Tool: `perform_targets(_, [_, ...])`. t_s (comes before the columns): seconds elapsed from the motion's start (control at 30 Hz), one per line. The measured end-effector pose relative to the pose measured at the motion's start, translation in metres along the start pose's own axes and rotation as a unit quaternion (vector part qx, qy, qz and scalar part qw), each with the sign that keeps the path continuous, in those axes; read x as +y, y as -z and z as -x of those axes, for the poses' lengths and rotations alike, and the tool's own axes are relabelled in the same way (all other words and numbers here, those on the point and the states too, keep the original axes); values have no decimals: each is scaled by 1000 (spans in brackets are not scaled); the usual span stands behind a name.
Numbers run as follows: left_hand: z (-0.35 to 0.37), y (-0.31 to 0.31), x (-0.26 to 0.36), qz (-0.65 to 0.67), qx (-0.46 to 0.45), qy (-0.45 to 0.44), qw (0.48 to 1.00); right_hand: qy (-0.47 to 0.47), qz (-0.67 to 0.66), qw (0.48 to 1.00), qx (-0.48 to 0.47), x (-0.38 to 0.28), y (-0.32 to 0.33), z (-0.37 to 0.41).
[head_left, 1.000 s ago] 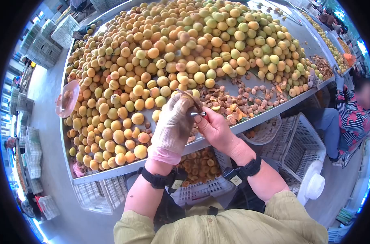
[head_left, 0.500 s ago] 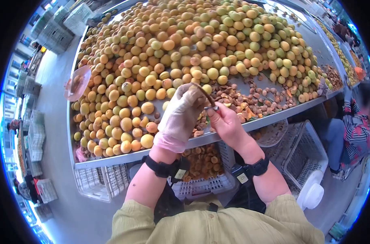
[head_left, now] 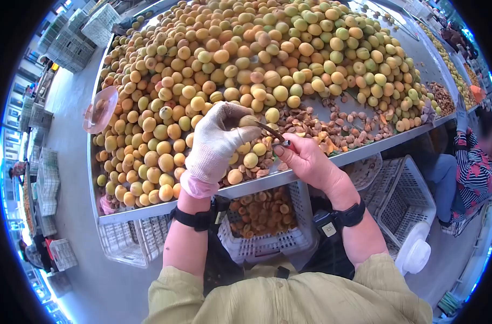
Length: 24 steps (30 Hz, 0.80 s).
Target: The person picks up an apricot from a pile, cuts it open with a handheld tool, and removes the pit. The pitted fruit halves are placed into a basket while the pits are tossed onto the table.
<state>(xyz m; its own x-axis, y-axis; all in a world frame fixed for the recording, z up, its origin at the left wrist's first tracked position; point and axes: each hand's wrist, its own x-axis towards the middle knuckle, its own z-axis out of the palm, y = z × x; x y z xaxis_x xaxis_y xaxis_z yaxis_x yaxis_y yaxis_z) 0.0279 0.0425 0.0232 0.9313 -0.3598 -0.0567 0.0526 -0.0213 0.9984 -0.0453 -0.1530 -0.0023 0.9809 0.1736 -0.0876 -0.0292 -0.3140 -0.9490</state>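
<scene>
My gloved left hand (head_left: 216, 141) is curled around an apricot (head_left: 248, 122) above the table's front edge. To its right my bare right hand (head_left: 305, 162) grips a small tool (head_left: 272, 131) with a curved, dark blade. The blade reaches left to the fruit, close to my left fingers. Beyond both hands a large heap of yellow, orange and green apricots (head_left: 213, 54) covers the metal-rimmed table (head_left: 257, 185). Brown pits (head_left: 316, 127) and torn bits of fruit lie on the tabletop behind my right hand.
Below the table edge, a crate (head_left: 267, 245) holds halved fruit. Other crates (head_left: 408, 200) stand at lower right, near a white round lid (head_left: 416, 255). A pink bowl (head_left: 101, 110) sits at the table's left edge. A person (head_left: 473, 173) in patterned clothes sits at right.
My left hand has moved left and opened out from the tool, showing an apricot in its fingers. My right hand has shifted slightly right and down.
</scene>
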Motion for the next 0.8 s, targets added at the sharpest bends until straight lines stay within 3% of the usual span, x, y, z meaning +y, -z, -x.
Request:
perform_targets(0.1, [0,4,0,-101,-14,-36,994,-5,38,999,-4,1,1,2])
perform_targets(0.17, [2,3,1,-93,-16,-39,995,46,84,995,19,6,0,2])
perform_targets(0.2, [4,0,3,22,-31,-23,999,45,83,995,20,7,-3,5])
perform_targets(0.23, [5,-4,5,137,-47,-5,990,38,-132,990,39,8,-10,9])
perform_targets(0.27, [3,-8,1,137,-48,-5,989,29,-341,938,57,7,-14,10])
perform_targets(0.33, [-2,-17,-17,352,-109,-27,929,54,-301,946,103,4,-16,5])
perform_targets(0.37, [-1,-23,-24,343,-115,-18,932,77,-261,950,151,3,-16,3])
perform_targets(0.47, [4,-36,-22,356,-97,25,929,88,-238,952,171,-3,-13,-1])
perform_targets(0.67, [6,-49,-17,284,-73,41,955,180,-29,946,268,-3,-14,-8])
perform_targets(0.8, [12,-49,-3,146,-43,-17,988,97,-81,969,213,-6,-6,-3])
